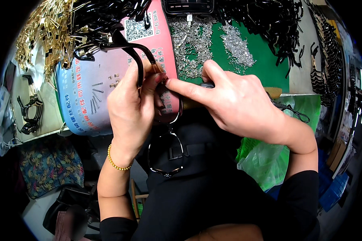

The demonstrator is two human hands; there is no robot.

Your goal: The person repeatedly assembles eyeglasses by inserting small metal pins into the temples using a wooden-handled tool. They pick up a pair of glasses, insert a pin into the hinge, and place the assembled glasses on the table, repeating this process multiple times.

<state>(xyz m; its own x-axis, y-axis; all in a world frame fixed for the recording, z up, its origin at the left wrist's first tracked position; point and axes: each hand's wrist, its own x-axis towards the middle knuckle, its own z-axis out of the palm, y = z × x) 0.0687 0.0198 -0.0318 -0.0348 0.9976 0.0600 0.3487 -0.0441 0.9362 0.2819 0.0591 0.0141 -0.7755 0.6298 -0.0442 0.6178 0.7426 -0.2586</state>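
My left hand grips a pair of eyeglasses near a hinge. The glasses' black front with clear lenses hangs down over my dark clothes, and the black temples point up and away past my fingers. My right hand comes in from the right, its index fingertip touching the hinge area beside my left thumb. Its other fingers are curled, and a small dark piece shows beneath them; what it belongs to is hidden. Below my hands, the printed pink and blue mat covers part of the table.
Small silver screws and a second pile of metal bits lie on a green mat. Gold temples and black temples are heaped at the back. Glasses frames sit left. A phone lies far.
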